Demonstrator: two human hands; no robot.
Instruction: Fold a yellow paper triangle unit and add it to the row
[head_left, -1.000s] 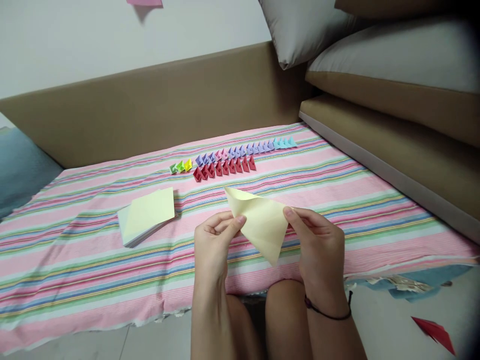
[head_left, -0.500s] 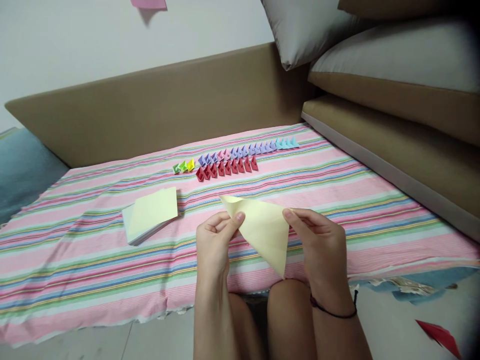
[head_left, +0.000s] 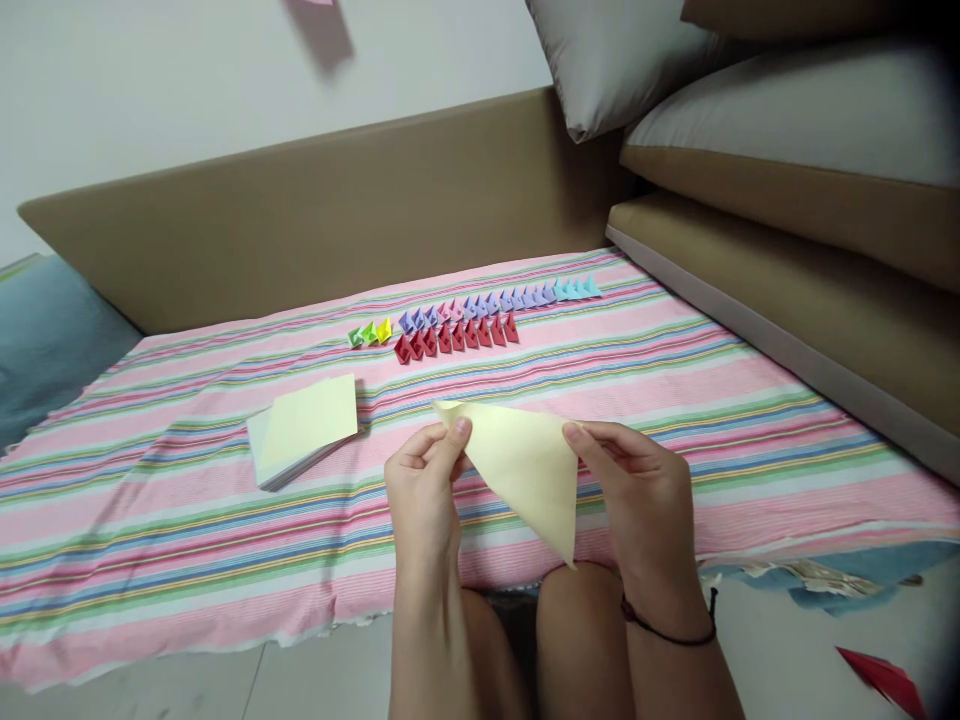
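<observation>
You hold one sheet of pale yellow paper (head_left: 529,460), thin, smooth and matte, above the striped cloth (head_left: 187,540) close to the middle of its near edge. Your left hand (head_left: 427,460) pinches the sheet's left corner between thumb and curled fingers, and the paper there bends into a small loop. Your right hand (head_left: 641,480) pinches the upper right corner the same way, thumb on top, fingers nearly closed. Between them the sheet shows as a triangle: its top edge runs almost level from hand to hand, and its free tip points down and toward you, over your right knee (head_left: 577,620). The long axis follows the longest side, slanting from your left thumb to that tip. The cloth is woven and wrinkled, its near edge ragged. Toward its left edge lies a flat-sided stack of paper (head_left: 315,418), yellow on top. Toward the far edge stand small, sharp-creased folded shapes: red ones (head_left: 458,337), a purple, pink and blue row (head_left: 514,300), and three in green and yellow (head_left: 370,333).
</observation>
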